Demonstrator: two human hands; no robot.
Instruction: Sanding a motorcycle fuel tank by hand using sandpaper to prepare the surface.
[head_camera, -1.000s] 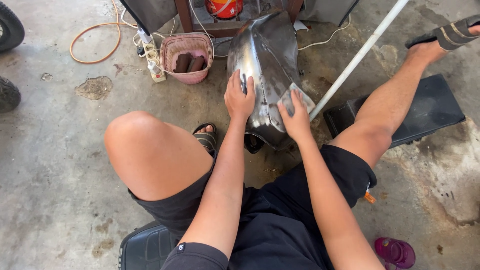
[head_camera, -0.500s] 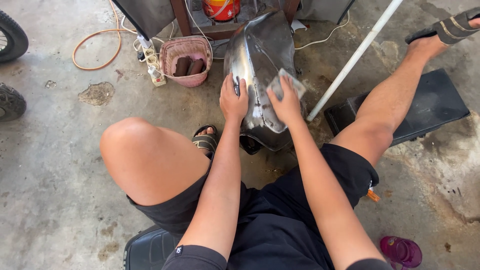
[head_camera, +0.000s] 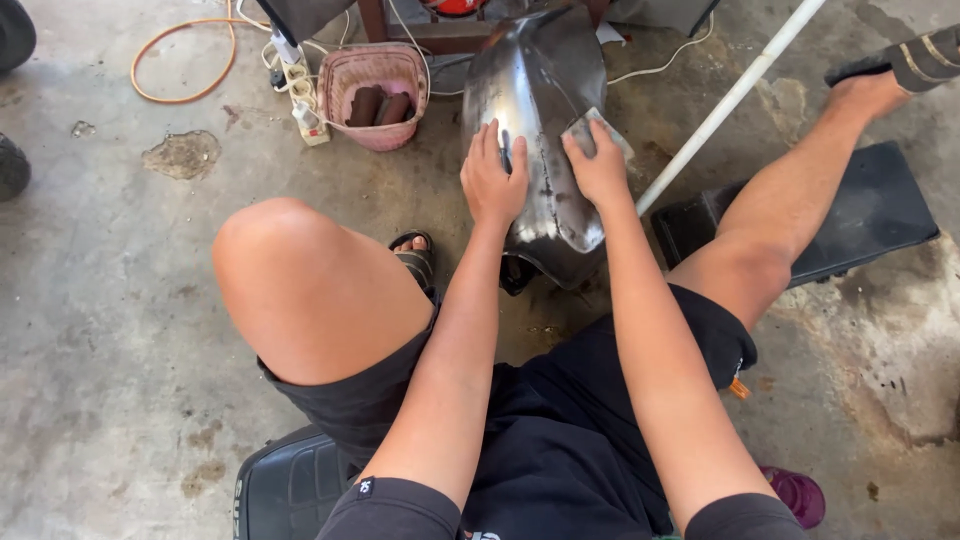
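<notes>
Two hands sit on a bare metal tank-shaped shell (head_camera: 545, 150) that stands on the concrete floor (head_camera: 100, 300) between the person's spread legs. Far left: a tyre edge (head_camera: 15, 30), an orange hose loop (head_camera: 180, 60), then a white power strip (head_camera: 300, 95) and a pink basket (head_camera: 378, 95) holding dark cylinders, all well apart from the hands. Left hand (head_camera: 493, 180) lies flat, fingers spread on the left flank of the shell, bracing it, gripping nothing. Right hand (head_camera: 598, 165) presses down on a folded grey abrasive sheet (head_camera: 600, 130), pinned between the fingers and the right flank of the shell; the hand is closed loosely over the sheet. Hands are near each other, apart, with the shell's dull centre seam between them. A white pole (head_camera: 730, 100) leans just to the right, and the right leg stretches out over a black mat (head_camera: 860, 210). Judged step: sanding the shell's surface, mid-job, since the metal looks patchy, part shiny and part dull. Next stroke likely calls for steady downward pressure along the curve, the left hand holding the shell from rocking, and the sheet kept flat so it doesn't slip out.
</notes>
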